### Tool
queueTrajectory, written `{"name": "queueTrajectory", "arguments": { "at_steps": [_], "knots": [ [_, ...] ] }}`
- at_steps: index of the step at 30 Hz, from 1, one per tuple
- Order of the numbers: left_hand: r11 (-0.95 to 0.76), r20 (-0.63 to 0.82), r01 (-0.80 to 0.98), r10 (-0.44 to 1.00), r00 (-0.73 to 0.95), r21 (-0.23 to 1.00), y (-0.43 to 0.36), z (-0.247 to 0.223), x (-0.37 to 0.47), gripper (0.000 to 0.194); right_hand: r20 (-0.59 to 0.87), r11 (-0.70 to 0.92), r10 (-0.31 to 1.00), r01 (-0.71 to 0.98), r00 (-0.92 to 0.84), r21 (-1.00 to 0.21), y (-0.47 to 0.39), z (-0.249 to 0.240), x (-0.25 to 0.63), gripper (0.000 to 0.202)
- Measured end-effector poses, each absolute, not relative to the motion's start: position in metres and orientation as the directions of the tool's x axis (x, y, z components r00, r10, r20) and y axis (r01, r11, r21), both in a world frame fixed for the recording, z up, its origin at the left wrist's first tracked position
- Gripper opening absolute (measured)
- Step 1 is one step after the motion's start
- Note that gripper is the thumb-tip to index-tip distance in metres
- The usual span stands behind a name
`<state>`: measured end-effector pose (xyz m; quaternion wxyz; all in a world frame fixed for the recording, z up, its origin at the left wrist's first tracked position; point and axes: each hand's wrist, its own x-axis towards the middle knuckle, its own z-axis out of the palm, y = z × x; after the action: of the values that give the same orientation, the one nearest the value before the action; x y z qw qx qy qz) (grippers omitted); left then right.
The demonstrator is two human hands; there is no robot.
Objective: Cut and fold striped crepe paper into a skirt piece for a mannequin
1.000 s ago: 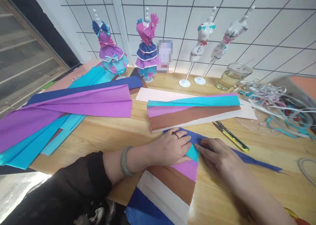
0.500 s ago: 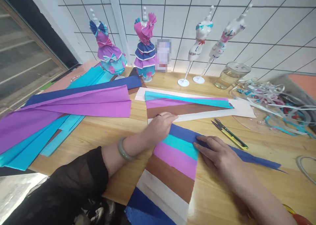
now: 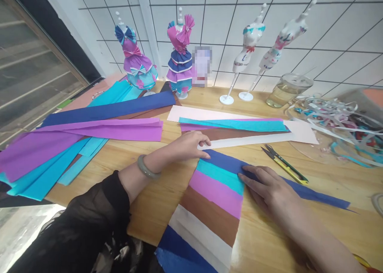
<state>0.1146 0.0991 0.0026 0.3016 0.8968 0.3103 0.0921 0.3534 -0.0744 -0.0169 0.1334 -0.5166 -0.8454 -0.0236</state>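
Note:
A piece of crepe paper in joined bands lies on the table in front of me: navy, turquoise, purple, brown (image 3: 209,211), white, then navy again. Its top navy strip (image 3: 223,161) runs on to the right beneath my right hand (image 3: 266,185), whose thumb and fingertips are pressed together on it. At the strip's upper left corner is my left hand (image 3: 190,145). The thumb there touches the navy edge, and the bent fingers are apart from it, near a white strip (image 3: 239,140). Just beyond lie turquoise, purple and brown strips stacked together.
Yarn snips (image 3: 285,165) lie right of my hands. Purple (image 3: 131,131), navy and turquoise paper strips are piled left. At the back stand two dressed mini mannequins (image 3: 179,65), two bare ones (image 3: 249,49) and a cup (image 3: 287,91). Ribbon scraps (image 3: 332,117) lie far right.
My left hand's fingers have lifted and curled back, away from the thumb, close to the strip's corner. My right hand keeps its place on the navy strip. The view has shifted slightly.

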Motion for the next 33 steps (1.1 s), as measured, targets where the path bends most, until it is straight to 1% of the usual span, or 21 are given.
{"name": "queueTrajectory", "arguments": {
  "at_steps": [3,6,14,18,21,25,28,33],
  "knots": [
    [-0.694,-0.013,0.486,0.567,0.824,0.532,0.100,0.000,0.115,0.039,0.236,0.450,0.877,0.887,-0.418,-0.102,-0.076,-0.016,0.353,0.033],
    [-0.712,-0.022,0.484,0.551,0.834,0.509,0.101,-0.001,0.115,0.036,0.211,0.424,0.894,0.899,-0.395,-0.113,-0.077,-0.016,0.352,0.033],
    [-0.717,-0.008,0.466,0.541,0.841,0.518,0.103,-0.003,0.113,0.034,0.242,0.452,0.874,0.888,-0.421,-0.088,-0.075,-0.015,0.352,0.032],
    [-0.687,-0.024,0.489,0.567,0.823,0.538,0.100,0.000,0.114,0.031,0.236,0.456,0.873,0.885,-0.426,-0.090,-0.074,-0.017,0.354,0.032],
    [-0.672,-0.029,0.516,0.594,0.804,0.531,0.096,0.002,0.116,0.035,0.230,0.456,0.874,0.886,-0.428,-0.085,-0.074,-0.018,0.355,0.032],
    [-0.717,0.007,0.531,0.598,0.801,0.452,0.091,-0.001,0.118,0.047,0.225,0.449,0.878,0.890,-0.422,-0.083,-0.074,-0.016,0.353,0.032],
    [-0.740,0.008,0.530,0.586,0.811,0.414,0.090,-0.004,0.118,0.048,0.229,0.444,0.880,0.891,-0.415,-0.092,-0.075,-0.015,0.353,0.033],
    [-0.747,-0.002,0.529,0.577,0.817,0.403,0.090,-0.004,0.117,0.047,0.234,0.441,0.882,0.891,-0.408,-0.109,-0.074,-0.013,0.352,0.032]
  ]
}}
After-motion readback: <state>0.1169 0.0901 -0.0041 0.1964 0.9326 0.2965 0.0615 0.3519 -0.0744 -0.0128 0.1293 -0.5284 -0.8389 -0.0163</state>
